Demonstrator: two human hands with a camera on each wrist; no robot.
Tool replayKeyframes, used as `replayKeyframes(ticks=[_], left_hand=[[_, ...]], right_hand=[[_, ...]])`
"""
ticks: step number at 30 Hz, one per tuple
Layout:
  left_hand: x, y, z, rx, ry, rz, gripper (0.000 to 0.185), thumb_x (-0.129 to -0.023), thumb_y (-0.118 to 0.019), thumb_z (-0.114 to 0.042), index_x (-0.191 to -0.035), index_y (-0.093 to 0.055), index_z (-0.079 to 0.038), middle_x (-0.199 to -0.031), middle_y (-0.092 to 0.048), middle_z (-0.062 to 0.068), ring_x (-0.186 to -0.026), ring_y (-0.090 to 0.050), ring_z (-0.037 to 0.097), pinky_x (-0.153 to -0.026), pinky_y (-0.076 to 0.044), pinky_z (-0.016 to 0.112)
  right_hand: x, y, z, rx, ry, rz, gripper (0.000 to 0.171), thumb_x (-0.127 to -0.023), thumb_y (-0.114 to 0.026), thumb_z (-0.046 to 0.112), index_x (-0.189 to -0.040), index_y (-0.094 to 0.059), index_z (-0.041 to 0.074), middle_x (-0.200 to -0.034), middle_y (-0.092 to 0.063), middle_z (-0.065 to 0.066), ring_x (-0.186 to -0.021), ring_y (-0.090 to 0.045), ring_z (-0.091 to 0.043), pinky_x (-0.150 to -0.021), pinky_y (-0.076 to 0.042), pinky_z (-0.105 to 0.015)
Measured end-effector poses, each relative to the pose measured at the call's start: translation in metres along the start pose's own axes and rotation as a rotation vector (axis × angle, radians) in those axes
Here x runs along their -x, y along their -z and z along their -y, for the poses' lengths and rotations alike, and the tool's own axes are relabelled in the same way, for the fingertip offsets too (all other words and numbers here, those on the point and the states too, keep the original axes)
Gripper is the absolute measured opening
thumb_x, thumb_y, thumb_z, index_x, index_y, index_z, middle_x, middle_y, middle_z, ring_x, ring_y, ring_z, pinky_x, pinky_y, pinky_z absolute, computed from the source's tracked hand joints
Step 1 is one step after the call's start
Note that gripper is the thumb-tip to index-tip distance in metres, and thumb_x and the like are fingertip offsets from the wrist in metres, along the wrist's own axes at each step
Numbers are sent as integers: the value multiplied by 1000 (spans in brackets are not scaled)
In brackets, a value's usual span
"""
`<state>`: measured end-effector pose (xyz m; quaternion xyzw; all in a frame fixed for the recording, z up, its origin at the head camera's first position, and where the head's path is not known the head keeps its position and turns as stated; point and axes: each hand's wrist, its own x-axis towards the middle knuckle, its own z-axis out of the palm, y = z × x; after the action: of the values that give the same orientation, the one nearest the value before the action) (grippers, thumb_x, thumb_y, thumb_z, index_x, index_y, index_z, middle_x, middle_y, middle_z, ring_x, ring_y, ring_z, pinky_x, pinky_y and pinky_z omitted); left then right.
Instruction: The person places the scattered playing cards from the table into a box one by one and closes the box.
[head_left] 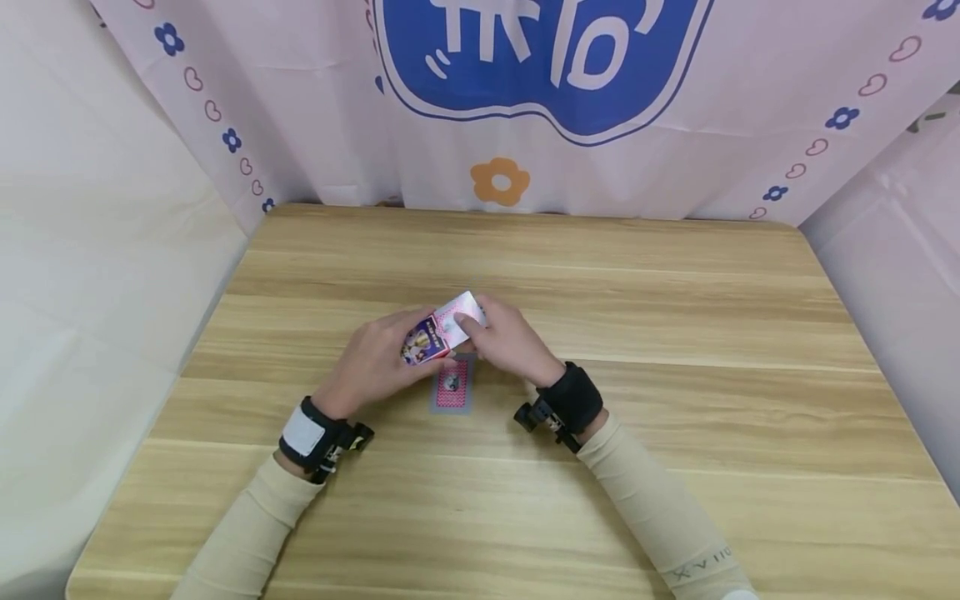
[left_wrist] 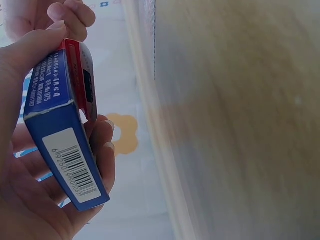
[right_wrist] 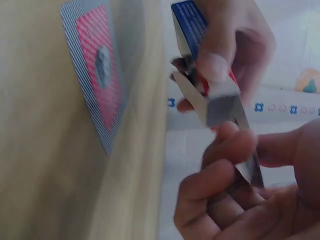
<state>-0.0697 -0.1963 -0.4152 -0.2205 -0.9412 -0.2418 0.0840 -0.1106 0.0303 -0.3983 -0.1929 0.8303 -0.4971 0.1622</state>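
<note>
My left hand (head_left: 371, 354) grips a blue playing card box (head_left: 422, 343) with red trim, thumb on one edge and fingers round the other. A barcode shows on the end of the box (left_wrist: 70, 162) in the left wrist view. From its far end projects a pink-and-white patterned card (head_left: 453, 321), pinched by my right hand (head_left: 513, 337) between thumb and fingers. White flaps (right_wrist: 200, 102) stand open at that end in the right wrist view. A red-backed playing card (head_left: 452, 392) lies flat on the table just below the hands.
The wood-grain table (head_left: 637, 300) reaches back to a printed curtain (head_left: 322, 125). A white cloth (head_left: 97, 208) hangs along the left side. Each wrist carries a black strap (head_left: 573, 398) with a small camera.
</note>
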Motion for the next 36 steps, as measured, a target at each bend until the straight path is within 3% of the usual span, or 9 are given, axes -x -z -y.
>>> replayKeyframes(ticks=[5,8,15,18,23,28,32,34,36], left_hand=[[0,0,1,0,-3,-7,81,-84,-86,-54,-145,-61,-6,-120,-77,15,-88,-70,19,-71,-53,32],[-1,0,0,-12,-23,-3,82,-83,-86,-55,-145,-62,-7,-121,-77,14,-88,-70,19,-70,-54,32],[0,-4,-2,-23,-77,15,80,-83,-88,-50,-143,-63,-5,-113,-78,14,-86,-72,18,-68,-57,32],[0,-5,-3,-23,-89,20,78,-82,-88,-50,-140,-65,-4,-113,-78,14,-85,-72,17,-69,-58,32],[-1,-6,-4,-24,-100,17,76,-82,-89,-49,-138,-66,-3,-111,-78,13,-82,-70,16,-67,-58,30],[-1,-5,-4,-31,-96,2,78,-81,-89,-50,-137,-66,-2,-109,-78,14,-81,-70,17,-65,-57,31],[-1,-2,-4,-21,-54,-15,78,-83,-88,-49,-139,-64,-1,-118,-77,19,-88,-73,23,-71,-59,37],[-1,0,-3,-11,-25,-30,76,-84,-88,-46,-140,-64,0,-122,-75,21,-93,-74,26,-74,-60,40],[-1,2,-2,-11,2,-49,74,-85,-87,-43,-140,-63,1,-126,-74,22,-97,-75,28,-77,-61,42]], right_hand=[[-2,17,0,36,-4,-71,26,-109,-54,19,-113,-75,4,-90,-70,-9,-73,-56,-15,-65,-44,-25],[-2,19,0,44,26,-79,22,-104,-61,14,-114,-77,3,-100,-75,-12,-78,-63,-16,-68,-49,-24],[0,8,-1,-29,48,36,13,-100,-68,10,-99,-79,4,-77,-75,-8,-71,-72,-41,-52,-45,-22],[1,1,-1,-63,37,55,12,-99,-72,13,-93,-79,6,-73,-74,-5,-71,-73,-44,-51,-45,-22],[1,-5,-4,-84,48,34,17,-97,-77,18,-82,-75,9,-69,-72,-4,-66,-70,-41,-49,-43,-23],[-1,-6,-8,-111,46,21,22,-96,-79,23,-80,-74,9,-67,-68,-9,-58,-61,-28,-50,-40,-24],[-4,-8,-11,-126,-32,34,32,-105,-66,32,-84,-72,8,-72,-68,-9,-61,-60,-21,-54,-44,-25],[-5,-9,-13,-87,-60,39,34,-109,-58,29,-89,-72,6,-78,-69,-8,-66,-62,-21,-58,-46,-25],[-5,-11,-14,19,-64,61,28,-109,-56,25,-95,-71,5,-87,-71,-7,-73,-64,-20,-63,-49,-26]])
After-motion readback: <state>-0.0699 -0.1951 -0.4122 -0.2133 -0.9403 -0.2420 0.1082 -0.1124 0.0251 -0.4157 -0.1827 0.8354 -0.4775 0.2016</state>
